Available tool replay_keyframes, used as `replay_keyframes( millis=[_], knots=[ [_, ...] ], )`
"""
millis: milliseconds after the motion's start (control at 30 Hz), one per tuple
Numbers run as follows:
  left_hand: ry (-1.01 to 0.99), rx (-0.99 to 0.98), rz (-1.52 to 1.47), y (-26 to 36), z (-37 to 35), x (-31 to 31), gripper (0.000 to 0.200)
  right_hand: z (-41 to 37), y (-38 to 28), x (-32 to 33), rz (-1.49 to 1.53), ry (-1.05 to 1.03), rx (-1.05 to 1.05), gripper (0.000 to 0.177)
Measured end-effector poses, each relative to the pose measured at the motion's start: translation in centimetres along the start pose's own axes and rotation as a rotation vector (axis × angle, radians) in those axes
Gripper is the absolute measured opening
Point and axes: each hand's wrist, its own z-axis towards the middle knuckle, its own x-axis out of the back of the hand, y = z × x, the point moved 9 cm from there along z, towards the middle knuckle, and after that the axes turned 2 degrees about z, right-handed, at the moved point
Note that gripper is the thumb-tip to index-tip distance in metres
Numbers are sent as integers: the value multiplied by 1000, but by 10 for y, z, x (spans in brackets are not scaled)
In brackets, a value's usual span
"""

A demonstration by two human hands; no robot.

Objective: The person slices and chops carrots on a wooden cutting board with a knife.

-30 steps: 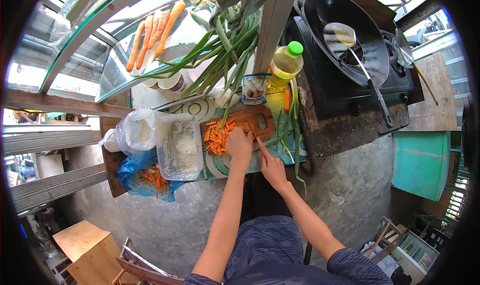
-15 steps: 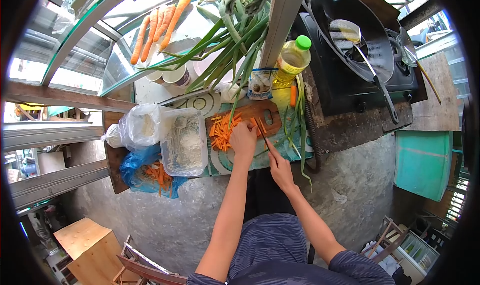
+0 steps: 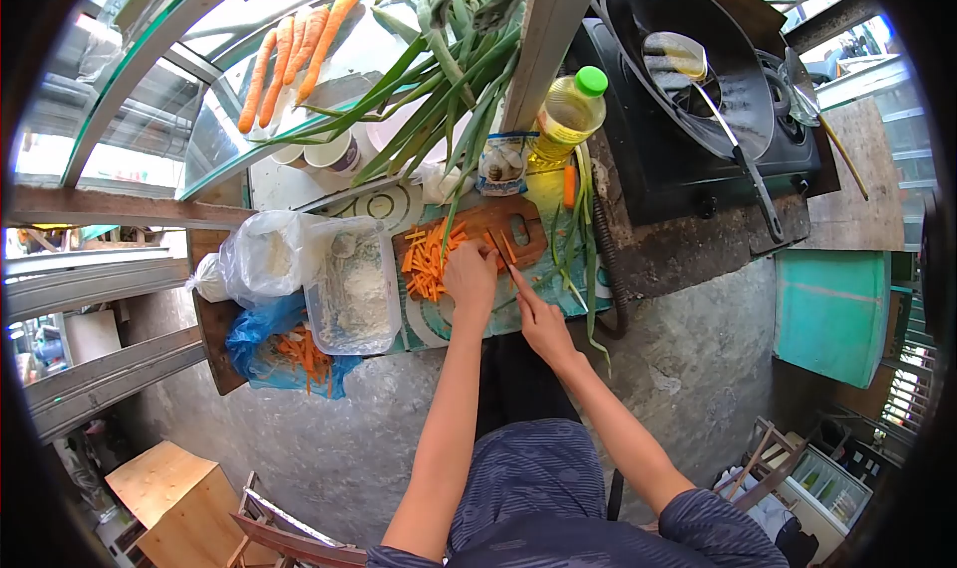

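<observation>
My right hand [image 3: 543, 326] is wrapped round the handle of a knife [image 3: 521, 282], whose blade points up and away over the wooden cutting board [image 3: 523, 212]. Close to the blade's left side, my left hand [image 3: 471, 276] has its fingers bunched on carrot at the board; the piece beneath them is mostly hidden. A heap of orange carrot sticks [image 3: 427, 261] spreads over the board's left part and past its near edge. A few cut carrot pieces [image 3: 507, 248] lie right of the blade, near the board's handle hole.
Left of the board stand a plastic tub [image 3: 351, 309] with white powder and a blue bag [image 3: 261, 354] with carrot peelings. Behind are an oil bottle [image 3: 570, 120], a small packet [image 3: 503, 164] and green onions [image 3: 469, 80]. Whole carrots [image 3: 299, 55] lie farther back; a wok [image 3: 688, 70] sits on the stove.
The view has shifted slightly, moving everything a little left. The knife has tilted, its blade now leaning further left toward my left fingers. Both hands keep their hold.
</observation>
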Motion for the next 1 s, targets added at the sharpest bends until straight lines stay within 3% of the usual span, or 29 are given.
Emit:
replay_keyframes(
  millis=[200,400,500,700,900,1000],
  knots=[
    [10,-13,49,4,0,0,15,5,-4,-3,-149,9,-22,55],
    [5,28,48,-4,-2,2,16,-4,-19,2,-480,85,-41,57],
    [-10,23,46,-1,-4,5,16,-2,-9,4,-168,28,-82,54],
    [7,33,7,0,-6,8,16,-6,0,2,86,13,-97,48],
    [19,-2,-12,-2,-6,6,15,-7,-2,4,-6,-46,-147,48],
    [27,-10,-19,-3,-5,4,15,-5,-8,6,-73,37,-30,50]
  ],
)
